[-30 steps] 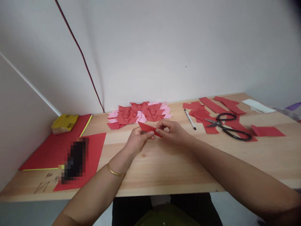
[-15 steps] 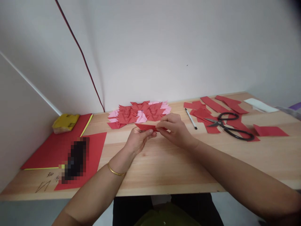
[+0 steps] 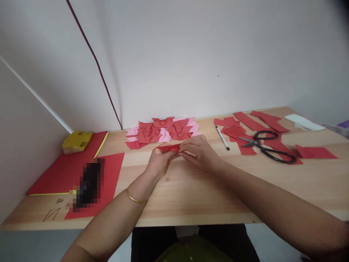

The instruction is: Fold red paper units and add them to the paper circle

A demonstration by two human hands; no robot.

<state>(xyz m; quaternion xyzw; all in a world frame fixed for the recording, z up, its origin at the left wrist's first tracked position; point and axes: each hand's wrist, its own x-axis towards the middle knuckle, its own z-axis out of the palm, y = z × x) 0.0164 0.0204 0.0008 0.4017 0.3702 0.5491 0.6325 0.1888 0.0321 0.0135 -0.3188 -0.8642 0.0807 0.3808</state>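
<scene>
Both of my hands meet over the middle of the wooden table [image 3: 191, 196], pinching a small folded red paper piece [image 3: 169, 147]. My left hand [image 3: 158, 163], with a gold bangle on the wrist, grips the paper's left end with closed fingers. My right hand [image 3: 199, 153] curls over its right end, thumb and fingers pressed on the fold. The paper is held low, almost edge-on to me. Just behind it lies a pile of folded red and pink paper pieces [image 3: 163, 131].
Black scissors [image 3: 268, 145] lie on red paper strips and cut squares [image 3: 247, 125] at the right, beside a pen [image 3: 222, 137]. Red sheets [image 3: 71, 167], a yellow pack [image 3: 76, 141] and a blurred dark object [image 3: 87, 185] sit at the left. A white sheet [image 3: 304, 122] lies far right.
The red piece has gone from tilted with its face showing to nearly flat and edge-on. My hands have closed in over it and lowered slightly.
</scene>
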